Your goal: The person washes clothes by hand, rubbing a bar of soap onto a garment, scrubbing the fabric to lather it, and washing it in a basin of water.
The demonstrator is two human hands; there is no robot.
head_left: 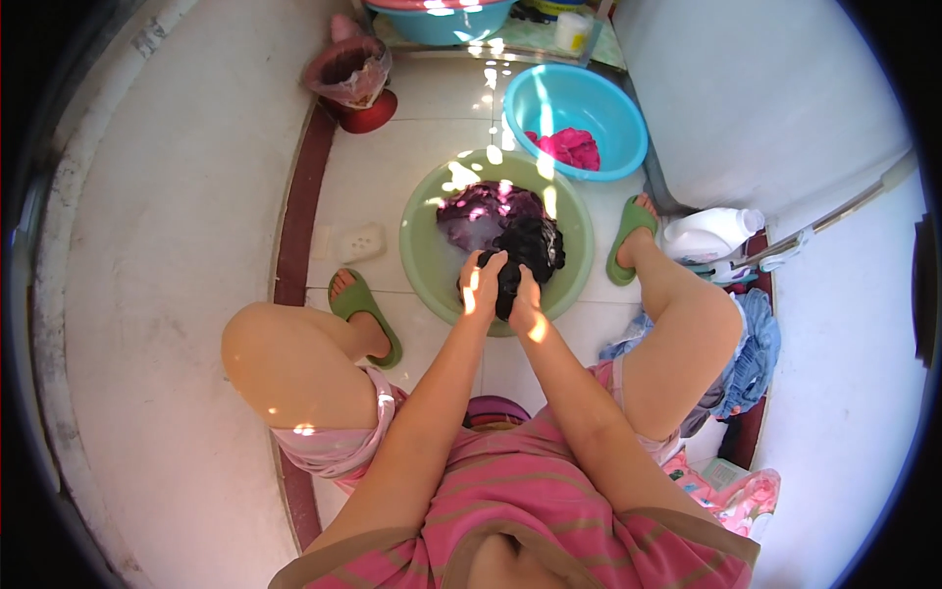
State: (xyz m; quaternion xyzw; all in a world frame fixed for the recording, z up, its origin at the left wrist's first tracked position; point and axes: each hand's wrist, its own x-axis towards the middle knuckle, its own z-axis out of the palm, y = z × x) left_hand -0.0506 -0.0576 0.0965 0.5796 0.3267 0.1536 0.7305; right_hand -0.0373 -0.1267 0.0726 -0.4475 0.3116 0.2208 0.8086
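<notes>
A: Where is the black cloth (533,239)?

B: In the green basin (420,263) on the tiled floor (392,177), on the side nearer the person, bunched up against a dark purple cloth (469,208).

A: And the hands?

B: Both are on it. The left hand (479,285) and the right hand (527,297) are side by side with a wad of black between them. The fingers of each are curled in around the cloth; some fingertips are buried in the folds, so I can't tell how hard they press.

A: How would you expect it to handle?

B: Soft and limp, with no stiffness to help. The sheen and the cloudy water (455,259) suggest it is soaked, so I'd reckon on it being heavier than it looks, and slippery if that cloudiness is soap.

A: Fragile?

B: Probably not, though a wet weave can stretch if it hangs from one corner.

A: So where to take hold?

B: Across a thick, gathered fold, a hand to each side, so the weight is shared. A thin edge would likely slide out.
</notes>
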